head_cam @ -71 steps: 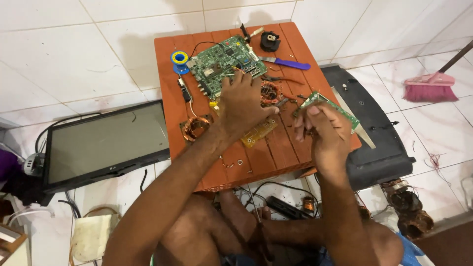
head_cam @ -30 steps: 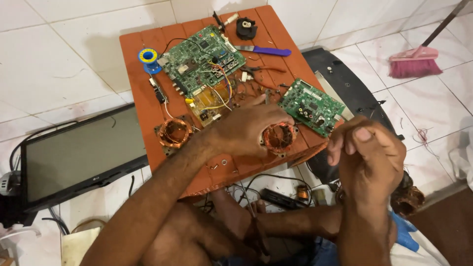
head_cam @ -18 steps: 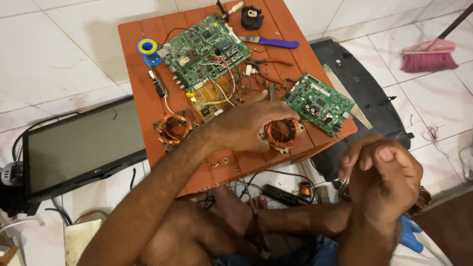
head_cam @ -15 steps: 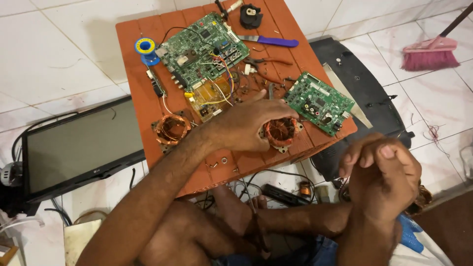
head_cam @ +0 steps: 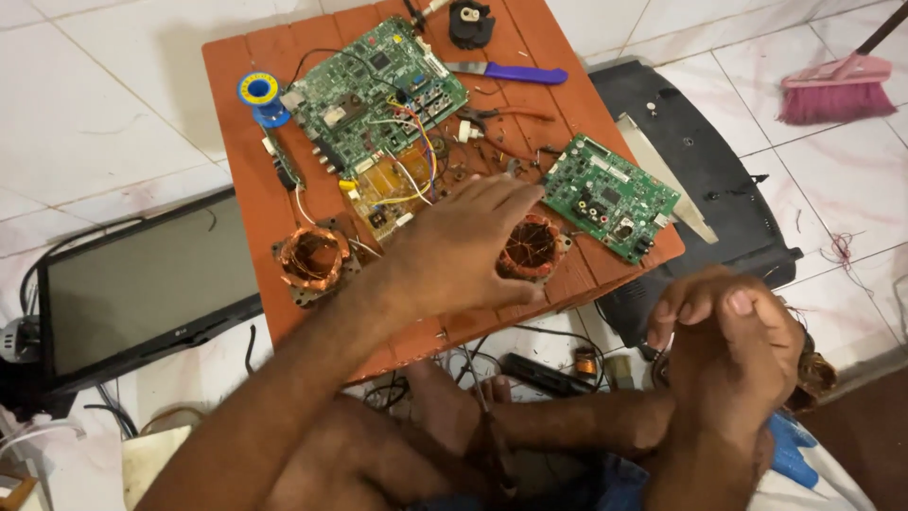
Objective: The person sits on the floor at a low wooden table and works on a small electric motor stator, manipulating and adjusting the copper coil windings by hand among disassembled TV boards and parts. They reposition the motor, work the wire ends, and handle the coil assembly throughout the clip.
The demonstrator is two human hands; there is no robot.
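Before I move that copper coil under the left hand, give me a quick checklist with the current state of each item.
1. Left hand wrapped around the copper coil: ok, fingers curl round it.
2. Coil lifted from the red table: not ok, it rests there.
3. Right hand free: cannot tell, it is closed, off the table.
4. Small green board apart from the coil: ok, narrow gap.
5. Second coil out of the way: ok, left of the forearm.
6. Loose wires near the fingertips: not ok, close by.
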